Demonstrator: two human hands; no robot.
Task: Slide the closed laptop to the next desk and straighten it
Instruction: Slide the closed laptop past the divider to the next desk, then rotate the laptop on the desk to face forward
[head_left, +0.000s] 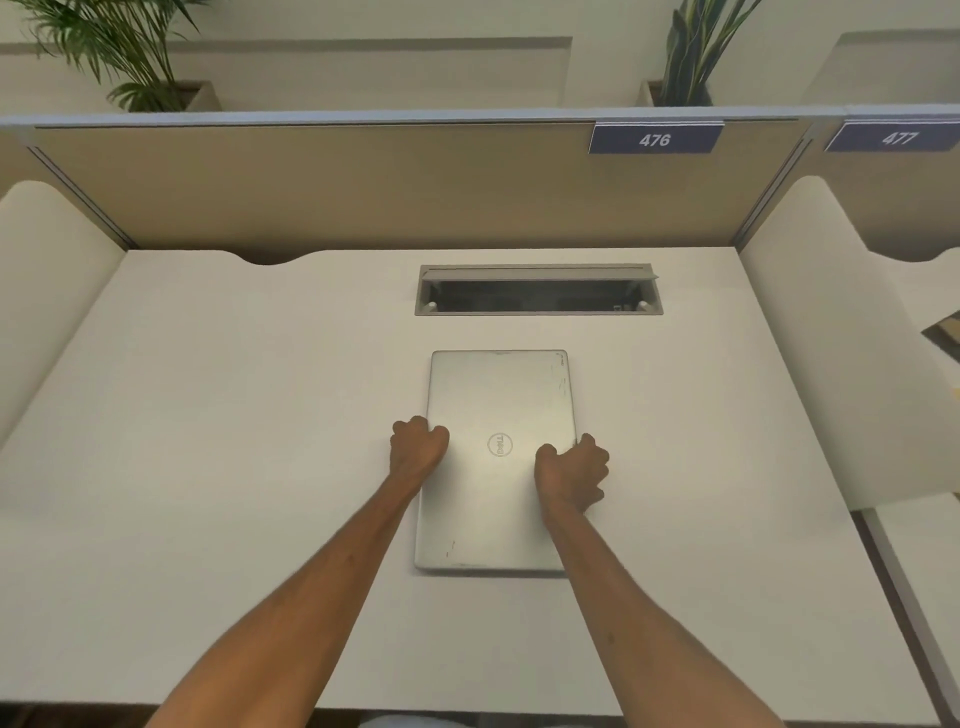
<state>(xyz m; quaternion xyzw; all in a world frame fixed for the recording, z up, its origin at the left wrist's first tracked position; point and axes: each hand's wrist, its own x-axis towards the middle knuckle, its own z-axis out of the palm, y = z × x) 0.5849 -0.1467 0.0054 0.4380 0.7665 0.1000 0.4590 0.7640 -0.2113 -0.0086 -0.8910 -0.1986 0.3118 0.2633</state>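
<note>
With both hands clamped on its long edges, the closed laptop sits mid-desk, short side toward the person, just near of the open cable tray. Left hand curls over the left edge, right hand over the right edge, thumbs on the lid. Main risk, as I judge it: the rounded white divider stands between this desk and desk 477 on the right, so a pure slide likely jams or tips. Uneven pressure would skew it; scuffed lid may slip.
</note>
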